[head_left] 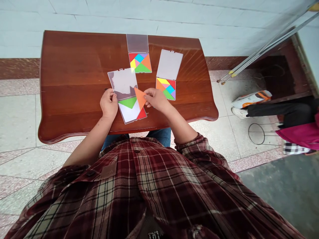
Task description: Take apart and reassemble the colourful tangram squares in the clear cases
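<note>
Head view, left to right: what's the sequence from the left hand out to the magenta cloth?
Left hand → green piece in the nearest case → held orange triangle → right hand → white shoe → wire ring → magenta cloth.

- Light: bright, diffuse; wall well lit, twelve o'clock.
- Glare: pale streaks, table, one o'clock.
- Reflections: dark patches, lid, ten o'clock.
- Distortion: wide-angle stretch, second person, three o'clock.
</note>
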Available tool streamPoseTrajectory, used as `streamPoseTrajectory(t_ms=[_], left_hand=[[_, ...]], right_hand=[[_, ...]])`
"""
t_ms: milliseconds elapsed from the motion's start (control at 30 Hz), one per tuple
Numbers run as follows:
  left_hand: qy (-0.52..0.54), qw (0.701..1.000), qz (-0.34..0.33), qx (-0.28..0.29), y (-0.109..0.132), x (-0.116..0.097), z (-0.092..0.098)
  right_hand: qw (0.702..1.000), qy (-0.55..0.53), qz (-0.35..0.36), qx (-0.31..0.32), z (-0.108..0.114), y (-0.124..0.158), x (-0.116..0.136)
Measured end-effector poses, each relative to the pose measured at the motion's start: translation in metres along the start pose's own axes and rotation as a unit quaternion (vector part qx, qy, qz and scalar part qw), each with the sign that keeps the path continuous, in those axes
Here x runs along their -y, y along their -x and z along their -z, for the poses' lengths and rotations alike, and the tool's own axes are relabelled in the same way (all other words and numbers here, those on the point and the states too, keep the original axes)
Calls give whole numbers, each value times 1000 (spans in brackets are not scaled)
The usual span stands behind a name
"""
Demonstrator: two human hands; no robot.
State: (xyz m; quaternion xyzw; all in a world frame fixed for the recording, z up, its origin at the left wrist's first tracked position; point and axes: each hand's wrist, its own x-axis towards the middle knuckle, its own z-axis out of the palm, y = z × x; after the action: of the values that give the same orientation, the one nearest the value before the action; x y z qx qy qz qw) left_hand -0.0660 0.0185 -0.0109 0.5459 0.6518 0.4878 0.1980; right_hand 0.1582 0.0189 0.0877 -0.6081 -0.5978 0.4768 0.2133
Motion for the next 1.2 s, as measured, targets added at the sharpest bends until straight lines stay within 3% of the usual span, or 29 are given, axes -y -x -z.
streamPoseTrajectory(t_ms=[133, 333, 667, 800, 933, 1067, 1200], left_hand=[[6, 1000, -7, -4, 0, 0, 0], [15, 1000, -3, 10, 0, -1, 0], [11, 1000, 2, 8, 1, -2, 0], [13, 1000, -2, 10, 0, 1, -1], [16, 1000, 1, 15, 0, 2, -1], [11, 1000, -3, 14, 0, -1, 0], [10, 1000, -9, 8, 1, 0, 0]], right_hand=[[993, -57, -29, 97, -38, 7, 8], [994, -34, -34, 94, -65, -2, -2], [995, -62, -52, 62, -67, 1, 2], [993, 92, 29, 61, -66, 4, 1], [957, 269, 105, 34, -55, 10, 5], [942, 321, 99, -11, -41, 15, 8], [932, 341, 117, 37, -43, 22, 5]])
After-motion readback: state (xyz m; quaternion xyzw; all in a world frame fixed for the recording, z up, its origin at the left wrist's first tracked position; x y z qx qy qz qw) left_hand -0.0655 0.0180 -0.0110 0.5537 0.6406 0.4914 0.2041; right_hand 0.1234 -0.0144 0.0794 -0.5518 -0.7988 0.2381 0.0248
